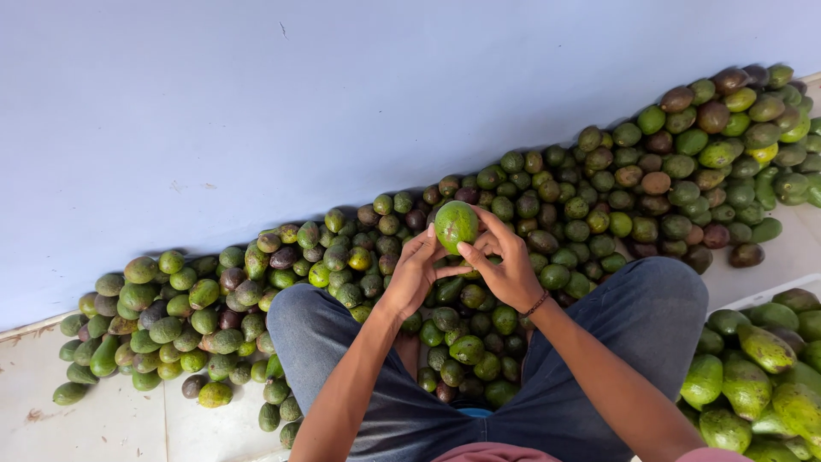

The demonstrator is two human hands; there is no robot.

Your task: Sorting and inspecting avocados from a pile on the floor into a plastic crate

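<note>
A round green avocado is held up between both hands, above my knees. My left hand grips it from the lower left with its fingertips. My right hand holds it from the right, thumb pressed against its underside, a thin bracelet on the wrist. Below and behind the hands lies a long heap of avocados, green, yellowish and dark brown, spread along the foot of the wall.
A pale blue wall rises behind the heap. My jeans-clad knees frame more fruit between my legs. A white crate of larger green avocados stands at the right. Beige floor tiles show at the lower left.
</note>
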